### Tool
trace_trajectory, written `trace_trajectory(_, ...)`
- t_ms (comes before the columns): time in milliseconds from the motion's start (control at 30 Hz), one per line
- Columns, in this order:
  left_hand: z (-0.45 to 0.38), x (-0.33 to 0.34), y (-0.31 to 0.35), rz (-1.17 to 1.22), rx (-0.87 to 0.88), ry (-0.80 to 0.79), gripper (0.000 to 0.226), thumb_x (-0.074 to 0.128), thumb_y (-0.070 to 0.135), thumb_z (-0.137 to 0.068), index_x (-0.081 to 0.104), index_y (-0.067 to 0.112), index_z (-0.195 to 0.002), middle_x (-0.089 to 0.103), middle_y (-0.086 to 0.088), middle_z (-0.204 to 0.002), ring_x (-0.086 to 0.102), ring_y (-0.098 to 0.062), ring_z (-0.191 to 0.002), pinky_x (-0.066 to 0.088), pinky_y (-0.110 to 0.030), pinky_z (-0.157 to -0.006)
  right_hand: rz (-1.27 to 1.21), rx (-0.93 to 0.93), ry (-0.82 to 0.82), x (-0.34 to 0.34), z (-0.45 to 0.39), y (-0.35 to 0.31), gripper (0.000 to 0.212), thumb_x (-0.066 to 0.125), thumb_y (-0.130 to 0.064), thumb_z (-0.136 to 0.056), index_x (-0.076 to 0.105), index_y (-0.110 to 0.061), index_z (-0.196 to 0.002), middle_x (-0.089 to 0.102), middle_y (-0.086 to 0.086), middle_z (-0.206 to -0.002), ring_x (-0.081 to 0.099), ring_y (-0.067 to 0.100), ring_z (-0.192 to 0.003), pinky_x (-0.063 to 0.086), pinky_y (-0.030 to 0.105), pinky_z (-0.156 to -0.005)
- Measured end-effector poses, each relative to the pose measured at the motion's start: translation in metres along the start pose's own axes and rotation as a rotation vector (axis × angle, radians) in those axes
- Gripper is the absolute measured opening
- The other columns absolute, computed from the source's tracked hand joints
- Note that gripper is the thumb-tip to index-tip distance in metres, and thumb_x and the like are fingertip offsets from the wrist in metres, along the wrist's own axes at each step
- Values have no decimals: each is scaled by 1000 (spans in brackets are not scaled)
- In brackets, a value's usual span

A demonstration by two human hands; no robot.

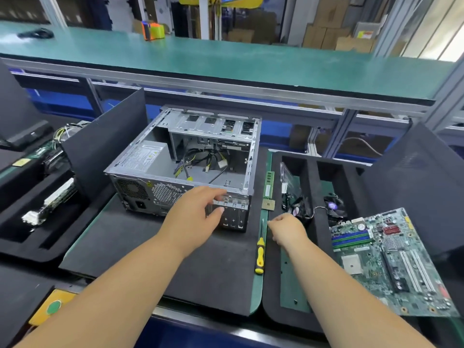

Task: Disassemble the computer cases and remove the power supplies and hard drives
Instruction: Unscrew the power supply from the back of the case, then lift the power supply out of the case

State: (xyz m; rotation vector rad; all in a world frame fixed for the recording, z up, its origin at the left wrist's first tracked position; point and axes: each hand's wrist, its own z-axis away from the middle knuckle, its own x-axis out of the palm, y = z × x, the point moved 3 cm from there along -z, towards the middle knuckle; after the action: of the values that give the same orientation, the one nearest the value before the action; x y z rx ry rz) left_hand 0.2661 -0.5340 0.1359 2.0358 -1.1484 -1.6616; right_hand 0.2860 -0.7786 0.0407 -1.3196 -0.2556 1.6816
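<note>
Lying on its side on the dark foam mat, the computer case has its side panel off and its interior exposed. The motherboard is already out and rests on the tray to the right; a memory stick and a processor chip lie between case and tray. The power supply remains seated in the rear corner of the case, its loose cable bundle trailing over the bare case floor. The drive cage at the far end is still in place; whether a hard drive sits inside cannot be told from this view.

The left hand rests on the near rear edge of the case, fingers loosely curved against the metal rather than clamped round it. The right hand hovers near the tip of the screwdriver, which lies untouched on the mat; its fingers are curled under, and whether they pinch anything cannot be told.

Judgement: partly stripped. Power supply extraction and drive removal remain outstanding on this unit.
</note>
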Motion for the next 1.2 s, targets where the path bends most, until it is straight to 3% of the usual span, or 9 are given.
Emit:
trace_trajectory(167,-12,-21,-15,58,-30,58,36,66,17,-90,65,33,-122,59,24,-104,55,2,-100,43,-18,-89,-80,-127,170,-35,12,-59,20,50,-19,-88,52,-4,-75,50,3,-61,42,21,-59,33,30,-59)
trace_trajectory(300,-26,-42,-34,62,-27,68,35,65,21,-91,63,38,-121,57,27,-104,54,4,-100,40,-12,-85,-147,-242,279,-45,30,-113,11,50,-24,-93,60,-24,-92,62,-5,-79,54,17,-65,41,29,-58)
trace_trajectory(433,-42,-68,-63,31,-24,37,38,64,24,-91,60,39,-126,57,26,-108,51,7,-101,42,-16,-87,-196,-363,309,-23,43,-162,9,54,-23,-94,62,-27,-96,61,-10,-81,56,10,-68,47,32,-67)
trace_trajectory(533,-55,-89,-91,-30,-25,43,39,65,25,-91,61,30,-129,60,16,-114,53,-2,-109,39,-17,-94,-93,-477,280,12,47,-193,7,55,-24,-96,60,-28,-95,59,-12,-84,54,5,-72,41,25,-58)
trace_trajectory(700,-78,-123,-143,-229,-86,53,45,62,25,-92,56,18,-137,56,-3,-134,47,-25,-127,33,-34,-110,22,-548,150,80,38,-237,5,56,-26,-96,61,-25,-96,54,-14,-90,52,4,-77,39,25,-62)
trace_trajectory(833,-107,-139,-168,-287,-103,62,48,60,25,-93,53,15,-139,48,-7,-139,43,-27,-128,33,-38,-109,56,-559,118,120,27,-271,5,58,-31,-95,60,-27,-97,54,-15,-91,52,3,-80,41,27,-68)
trace_trajectory(933,-125,-138,-181,-362,-165,-12,58,56,29,-95,39,16,-149,36,-9,-150,33,-28,-136,31,-39,-111,51,-524,98,138,19,-290,23,62,-38,-92,59,-22,-108,58,-2,-107,57,15,-91,45,32,-74)
trace_trajectory(1067,-134,-128,-204,-245,-434,-252,70,42,32,-96,8,33,-157,21,-4,-160,36,-29,-137,40,-41,-100,71,-211,-265,161,4,-282,79,66,-60,-81,42,-19,-144,50,4,-139,56,25,-119,45,35,-88)
trace_trajectory(1200,-136,-127,-213,-92,-452,-240,76,47,28,-92,7,42,-155,24,2,-159,47,-26,-128,44,-37,-91,42,-111,-514,170,0,-277,56,61,-66,-84,57,-31,-128,61,-4,-116,59,12,-93,41,27,-66)
